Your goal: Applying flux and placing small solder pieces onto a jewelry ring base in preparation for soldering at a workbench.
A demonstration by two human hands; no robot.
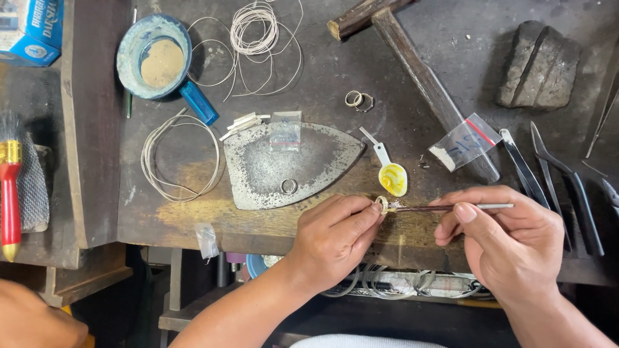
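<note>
1. A small ring (382, 204) is pinched between the thumb and forefinger of the left hand (335, 235), whose fingers are curled shut around it at the near edge of the iron plate's (258, 171) bench.
2. A thin tool (451, 207) is gripped by the closed right hand (509, 241), and its tip is laid against the ring, right of the iron plate.
3. A yellow spoon (391, 175) is seen just beyond the ring, beside the plate's pointed right end.
4. A second ring (289, 187) is set on the plate itself, near its lower edge.
5. A clear packet (285, 132) is laid over the plate's far edge.
6. Loops of wire (180, 158) are placed just left of the plate.
7. Two more rings (359, 100) are found beyond the plate's right end.
8. A blue cup (158, 61) is stood well beyond the plate's left side, with a wire coil (258, 32) beside it.
</note>
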